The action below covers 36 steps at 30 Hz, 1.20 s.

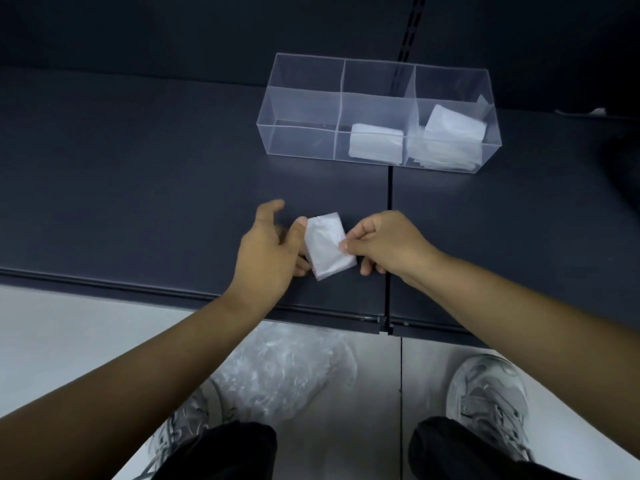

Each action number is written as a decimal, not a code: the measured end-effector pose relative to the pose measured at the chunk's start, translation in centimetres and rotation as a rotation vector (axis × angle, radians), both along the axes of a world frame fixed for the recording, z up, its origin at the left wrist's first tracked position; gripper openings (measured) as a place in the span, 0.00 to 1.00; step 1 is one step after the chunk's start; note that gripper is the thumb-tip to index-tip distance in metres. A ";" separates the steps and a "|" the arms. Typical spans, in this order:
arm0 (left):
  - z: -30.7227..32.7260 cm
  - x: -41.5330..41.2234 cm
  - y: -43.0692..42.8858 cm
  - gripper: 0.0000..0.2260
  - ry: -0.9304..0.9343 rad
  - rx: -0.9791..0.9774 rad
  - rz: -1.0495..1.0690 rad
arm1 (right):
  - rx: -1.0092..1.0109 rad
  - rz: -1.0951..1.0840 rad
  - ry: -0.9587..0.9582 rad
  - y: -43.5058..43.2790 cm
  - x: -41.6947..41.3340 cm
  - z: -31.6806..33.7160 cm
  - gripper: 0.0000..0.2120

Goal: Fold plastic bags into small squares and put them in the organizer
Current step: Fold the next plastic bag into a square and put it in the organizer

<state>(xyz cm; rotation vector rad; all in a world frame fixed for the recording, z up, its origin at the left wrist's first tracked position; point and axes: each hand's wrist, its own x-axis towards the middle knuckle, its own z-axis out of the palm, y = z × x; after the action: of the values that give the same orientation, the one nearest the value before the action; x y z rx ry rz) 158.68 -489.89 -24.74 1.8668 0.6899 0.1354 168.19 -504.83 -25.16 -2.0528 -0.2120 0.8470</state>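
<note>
Dark navy matte shelf point(138, 168) fills the mid frame, made of two panels meeting at a narrow black seam point(389, 188), with a grooved front edge rail point(104, 278). Behind it a same-coloured back panel point(173, 29) carries a slotted upright strip point(410, 26). Below is a pale grey glossy floor point(69, 341) with one thin dark joint line point(401, 375); light is soft and even.

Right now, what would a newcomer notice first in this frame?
A small white folded bag sits at centre over the dark shelf: the right hand pinches its right edge and the left hand touches its left. Behind it stands a clear three-compartment organizer, with folded squares in its middle and right compartments. A heap of loose plastic bags lies on the floor below.
</note>
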 end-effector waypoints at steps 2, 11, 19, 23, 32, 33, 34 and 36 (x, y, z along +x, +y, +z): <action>-0.2 -0.7 0.1 0.13 -0.130 0.485 -0.108 | -0.049 0.015 -0.010 0.3 0.2 -0.1 0.08; -4.0 -1.7 0.2 0.31 0.126 0.982 -0.570 | -0.177 0.147 -0.159 1.0 0.1 0.8 0.07; -4.1 -2.1 -0.5 0.39 0.250 1.019 -0.555 | -0.263 0.193 -0.420 -0.2 -3.5 0.4 0.09; -4.3 -2.5 -1.0 0.38 0.292 0.997 -0.490 | -0.176 0.099 -0.424 0.6 -3.5 0.9 0.08; -0.8 -1.9 0.7 0.51 0.124 0.284 -0.382 | -0.046 0.302 -0.472 -0.6 -2.1 2.1 0.16; 0.1 -1.6 1.2 0.54 0.086 0.213 -0.438 | -0.057 0.400 -0.531 -0.9 -2.0 2.8 0.17; 0.9 -1.3 1.6 0.55 0.067 0.186 -0.524 | -0.081 0.498 -0.598 -1.1 -2.0 3.5 0.18; 2.1 -0.6 2.2 0.47 0.080 0.210 -0.676 | -0.142 0.644 -0.713 -1.2 -2.1 4.7 0.20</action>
<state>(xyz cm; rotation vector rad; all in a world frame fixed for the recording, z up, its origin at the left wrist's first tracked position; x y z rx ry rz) 158.12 -487.69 -22.62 2.2178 0.0688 -0.3163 166.11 -506.03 -20.43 -2.3823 -1.2836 0.4480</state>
